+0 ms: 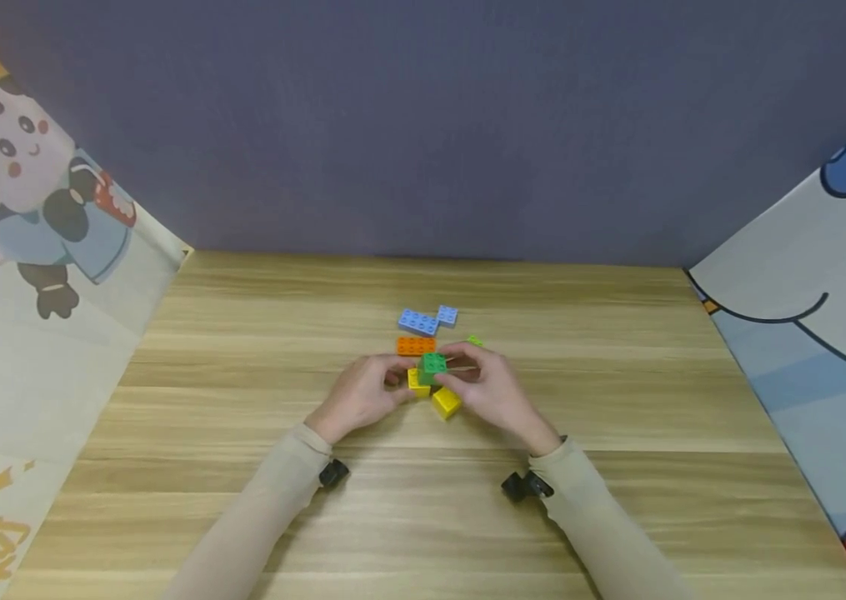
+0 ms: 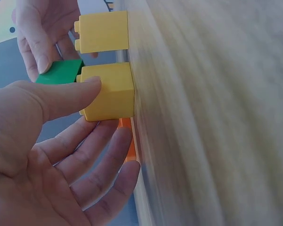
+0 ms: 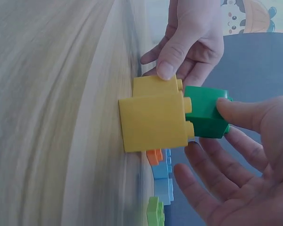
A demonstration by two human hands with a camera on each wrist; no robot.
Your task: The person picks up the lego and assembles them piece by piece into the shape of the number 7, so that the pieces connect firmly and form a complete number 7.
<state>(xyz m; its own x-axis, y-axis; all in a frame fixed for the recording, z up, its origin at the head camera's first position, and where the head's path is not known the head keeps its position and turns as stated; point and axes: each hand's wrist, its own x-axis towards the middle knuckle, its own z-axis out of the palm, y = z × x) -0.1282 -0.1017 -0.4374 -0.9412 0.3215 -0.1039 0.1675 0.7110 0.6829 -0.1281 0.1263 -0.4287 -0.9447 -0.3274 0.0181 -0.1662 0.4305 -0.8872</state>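
Note:
My left hand (image 1: pixel 361 392) pinches a yellow toy brick (image 2: pixel 109 92) between thumb and fingers, low at the tabletop. Between thumb and fingertips, my right hand (image 1: pixel 493 390) holds a green brick (image 3: pixel 206 110) with its studs up. That green brick is right at the studs of the left hand's yellow brick, covering part of it from above; whether the two are pressed together I cannot tell. A second yellow brick (image 1: pixel 448 403) stands on the table just nearer to me, under the right hand and untouched.
Beyond the hands lie an orange brick (image 1: pixel 416 346), a long blue brick (image 1: pixel 418 322) and a small blue brick (image 1: pixel 448 315). A light green piece (image 3: pixel 155 212) is partly hidden behind the right hand in the head view. A dark panel (image 1: pixel 423 125) closes off the wooden table's (image 1: pixel 423 517) far edge.

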